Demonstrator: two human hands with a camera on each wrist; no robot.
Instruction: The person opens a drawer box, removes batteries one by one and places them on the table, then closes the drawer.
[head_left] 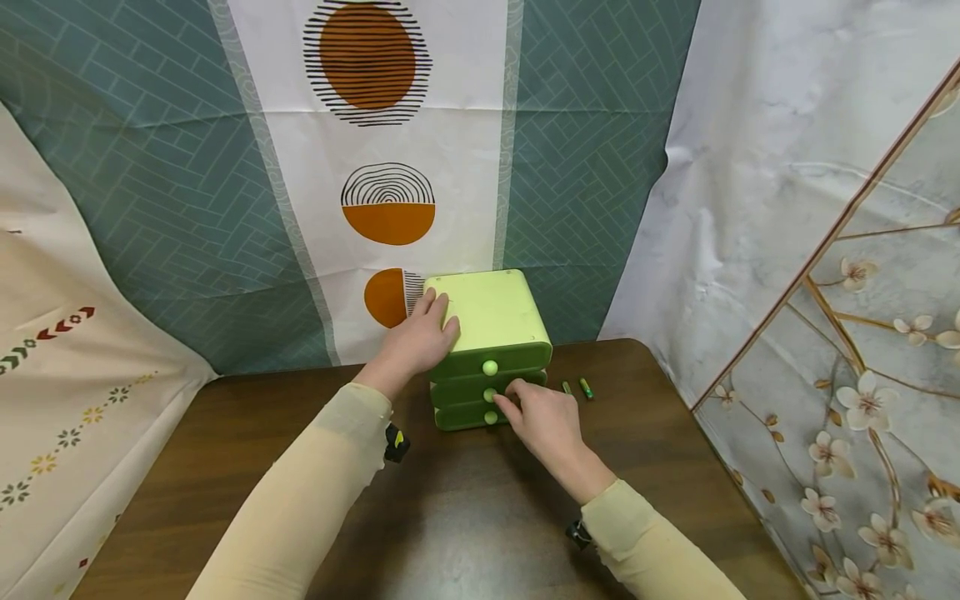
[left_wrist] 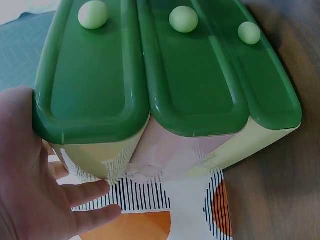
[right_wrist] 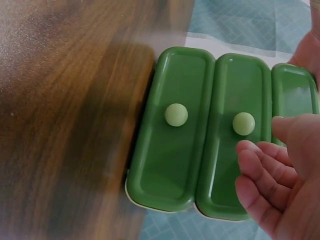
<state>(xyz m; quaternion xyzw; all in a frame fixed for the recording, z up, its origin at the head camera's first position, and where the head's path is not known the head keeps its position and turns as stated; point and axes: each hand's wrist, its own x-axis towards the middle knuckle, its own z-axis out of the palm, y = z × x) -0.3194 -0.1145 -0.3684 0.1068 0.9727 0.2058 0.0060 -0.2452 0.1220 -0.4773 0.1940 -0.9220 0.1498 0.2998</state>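
Two sleeves (head_left: 300, 492); left hand (head_left: 422, 340) spread against one cabinet (head_left: 498, 312), right hand (head_left: 549, 421) loose near three knobs (head_left: 490, 367)

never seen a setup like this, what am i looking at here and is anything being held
No machine here: just a person's left hand and right hand, both bare. The widest picture comes from a camera on the head, looking down at the work. The other two come from wrist cameras, showing the same green drawer box close up and sideways. The box stands on a brown table; two small green cylinders lie to its right. The left hand rests at the box's top left edge. The right hand is by the middle drawer's knob, fingers bent but not round it, so neither hand appears to hold anything.
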